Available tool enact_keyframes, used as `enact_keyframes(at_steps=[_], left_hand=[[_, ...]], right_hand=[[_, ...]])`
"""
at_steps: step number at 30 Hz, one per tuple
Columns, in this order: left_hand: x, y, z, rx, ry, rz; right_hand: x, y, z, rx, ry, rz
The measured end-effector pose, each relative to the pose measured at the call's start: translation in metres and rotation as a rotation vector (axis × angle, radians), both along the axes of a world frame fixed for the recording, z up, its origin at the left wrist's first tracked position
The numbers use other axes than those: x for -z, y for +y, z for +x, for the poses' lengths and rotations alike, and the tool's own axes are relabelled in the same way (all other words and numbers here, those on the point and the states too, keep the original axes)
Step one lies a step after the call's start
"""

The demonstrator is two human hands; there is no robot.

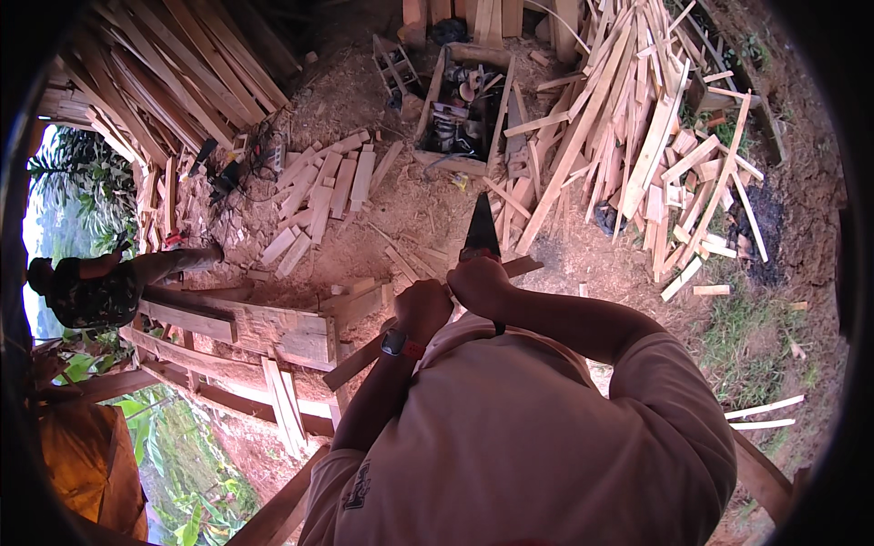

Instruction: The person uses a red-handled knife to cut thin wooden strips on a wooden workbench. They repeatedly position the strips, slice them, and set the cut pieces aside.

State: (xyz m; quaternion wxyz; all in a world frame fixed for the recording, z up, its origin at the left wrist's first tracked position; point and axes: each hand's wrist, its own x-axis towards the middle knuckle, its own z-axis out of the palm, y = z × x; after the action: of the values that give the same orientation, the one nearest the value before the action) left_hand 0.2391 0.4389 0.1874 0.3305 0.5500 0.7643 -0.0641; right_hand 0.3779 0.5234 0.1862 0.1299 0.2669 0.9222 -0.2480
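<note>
Planks [173,73] stand massed at upper left, and a heap of offcuts [628,136] sprawls at upper right. Smaller than these, a rough wooden bench [282,344] runs along the left, a co-worker [91,289] beyond it; a wooden crate [455,165] of tools sits farther ahead. A wooden strip [350,367] slants from lower left to upper right, its middle hidden behind the hands. The handsaw [481,226] lies straight ahead of the right hand [481,284] — its long axis pointing away from the body, across the strip's slant — and that hand is the nearer, its fingers wrapped round the handle. Just beside it, the left hand [424,308] is bent at the strip; whether its fingers clamp the wood, I cannot tell.
</note>
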Motion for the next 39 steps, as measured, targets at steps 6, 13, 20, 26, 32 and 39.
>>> enact_keyframes(at_steps=[6, 13, 20, 26, 32, 39], left_hand=[[0.035, -0.013, -0.025, -0.031, -0.105, 0.189], [-0.001, -0.010, -0.050, -0.528, -0.719, 0.268], [-0.017, -0.009, -0.055, -0.614, -0.771, 0.342], [-0.008, -0.017, -0.063, -0.558, -0.759, 0.414], [0.004, -0.030, -0.056, -0.483, -0.591, 0.488], [0.005, -0.052, -0.058, -0.404, -0.676, 0.454]], right_hand=[[0.013, 0.019, 0.013, 0.118, -0.050, -0.014], [0.014, 0.049, 0.044, 0.391, 0.344, -0.084], [0.055, 0.056, 0.049, 0.679, 0.501, -0.397], [0.057, 0.060, 0.042, 0.743, 0.505, -0.574], [0.026, 0.063, 0.027, 1.011, 0.628, -1.181], [0.099, 0.102, 0.003, 1.105, 0.788, -0.919]])
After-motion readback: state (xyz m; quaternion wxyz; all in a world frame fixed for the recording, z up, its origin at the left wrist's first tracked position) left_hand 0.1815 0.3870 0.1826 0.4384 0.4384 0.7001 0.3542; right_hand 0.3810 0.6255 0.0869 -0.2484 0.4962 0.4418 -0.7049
